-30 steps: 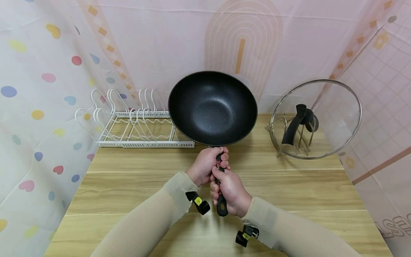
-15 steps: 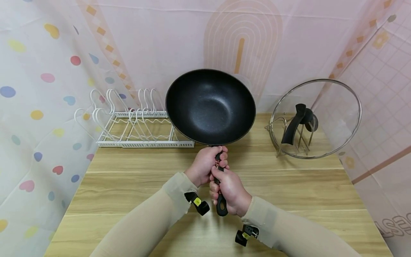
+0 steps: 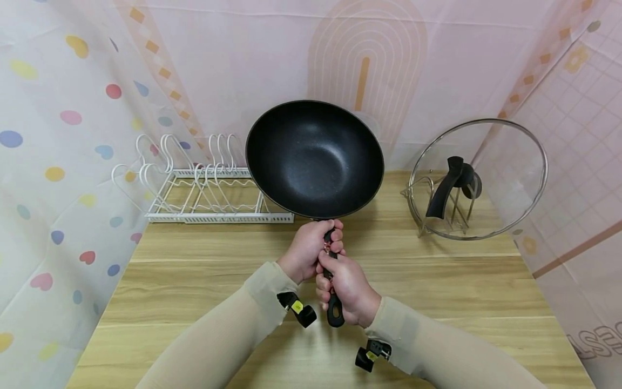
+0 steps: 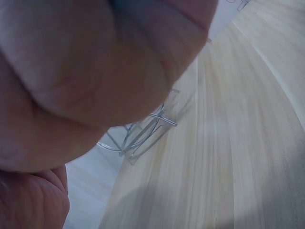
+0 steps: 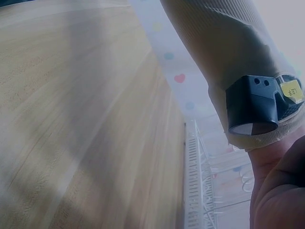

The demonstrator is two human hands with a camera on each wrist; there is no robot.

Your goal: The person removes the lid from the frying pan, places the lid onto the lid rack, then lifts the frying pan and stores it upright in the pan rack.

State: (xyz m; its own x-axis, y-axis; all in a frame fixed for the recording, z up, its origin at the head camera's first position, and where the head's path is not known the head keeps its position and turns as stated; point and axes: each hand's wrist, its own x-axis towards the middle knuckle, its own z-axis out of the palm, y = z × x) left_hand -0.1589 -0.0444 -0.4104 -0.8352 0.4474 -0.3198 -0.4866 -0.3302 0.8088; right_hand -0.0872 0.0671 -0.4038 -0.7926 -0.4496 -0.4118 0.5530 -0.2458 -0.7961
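A black wok hangs over the back of the table, its inside tilted toward the head camera. My left hand grips the upper part of its handle, close under the rim. Just below, my right hand holds the lower part, thumb along the top. The handle's looped end sticks out beneath the right hand. In the left wrist view, the fingers fill the upper left. The right wrist view shows the left sleeve and a bit of hand at the right edge; the wok is out of that view.
A white wire dish rack stands at the back left, its right end partly behind the wok. At the back right, a glass lid with a black handle leans on a small wire stand. Curtains enclose the wooden table.
The wok's bowl has drifted slightly left and up in the head view, toward the rack. Both hands keep their hold on the handle and shift a little left with it.
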